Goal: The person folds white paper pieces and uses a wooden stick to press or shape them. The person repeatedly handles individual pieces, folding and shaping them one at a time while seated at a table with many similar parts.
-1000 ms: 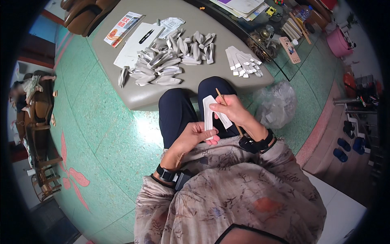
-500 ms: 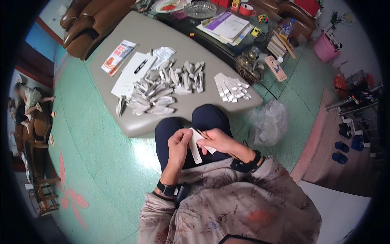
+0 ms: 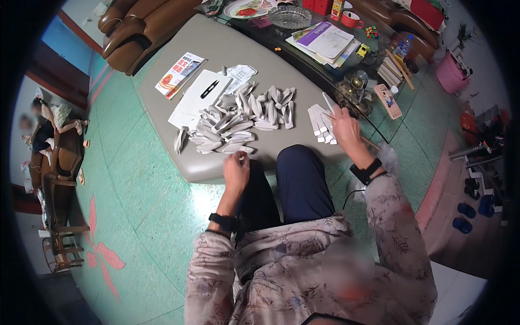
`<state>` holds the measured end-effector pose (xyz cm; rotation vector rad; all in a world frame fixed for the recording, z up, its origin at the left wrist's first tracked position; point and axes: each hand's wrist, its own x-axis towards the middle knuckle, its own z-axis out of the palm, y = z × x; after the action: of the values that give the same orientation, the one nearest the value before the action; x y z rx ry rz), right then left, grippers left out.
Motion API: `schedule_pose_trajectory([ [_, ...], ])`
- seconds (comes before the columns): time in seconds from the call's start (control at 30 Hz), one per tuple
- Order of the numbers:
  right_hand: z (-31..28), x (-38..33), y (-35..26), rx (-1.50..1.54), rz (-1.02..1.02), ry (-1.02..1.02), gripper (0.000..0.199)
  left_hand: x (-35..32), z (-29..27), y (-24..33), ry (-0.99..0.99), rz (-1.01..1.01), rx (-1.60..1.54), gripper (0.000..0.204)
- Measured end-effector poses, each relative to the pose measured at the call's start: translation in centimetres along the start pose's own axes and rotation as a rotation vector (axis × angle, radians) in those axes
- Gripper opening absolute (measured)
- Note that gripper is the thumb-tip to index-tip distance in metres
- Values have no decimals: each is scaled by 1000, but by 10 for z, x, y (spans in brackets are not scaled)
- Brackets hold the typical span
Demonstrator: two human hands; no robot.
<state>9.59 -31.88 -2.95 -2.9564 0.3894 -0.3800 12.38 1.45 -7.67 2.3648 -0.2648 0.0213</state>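
Note:
My right hand (image 3: 345, 129) is over the fan of white paper strips (image 3: 316, 120) on the right of the padded bench. A thin wooden stick (image 3: 370, 143) sticks out behind its closed fingers, and one pale strip (image 3: 328, 103) rises at its fingertips. My left hand (image 3: 236, 172) is at the bench's front edge, just below a heap of folded white paper pieces (image 3: 227, 122). Its fingers are curled together, with a bit of white at the tips too small to name.
The grey bench (image 3: 162, 127) also bears a booklet (image 3: 180, 75), a white sheet with a black tool (image 3: 209, 89) on it, and a printed paper. Behind it, a dark glass table holds a glass ashtray (image 3: 290, 17) and papers (image 3: 325, 40). A clear plastic bag (image 3: 389, 158) is beside my right arm.
My hands have parted from the white strip above my lap. The right went up and right to the strips with the stick; the left moved up toward the heap. The view has shifted.

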Motion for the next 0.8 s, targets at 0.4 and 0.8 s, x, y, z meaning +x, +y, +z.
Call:
schedule_pose_trajectory([
  [0.4, 38, -43, 5, 136, -79, -203, 24, 46, 21, -70, -11, -35, 308, 37],
  [0.8, -14, -70, -97, 1028, -139, -463, 32, -30, -44, 50, -469, -388, -876, 16],
])
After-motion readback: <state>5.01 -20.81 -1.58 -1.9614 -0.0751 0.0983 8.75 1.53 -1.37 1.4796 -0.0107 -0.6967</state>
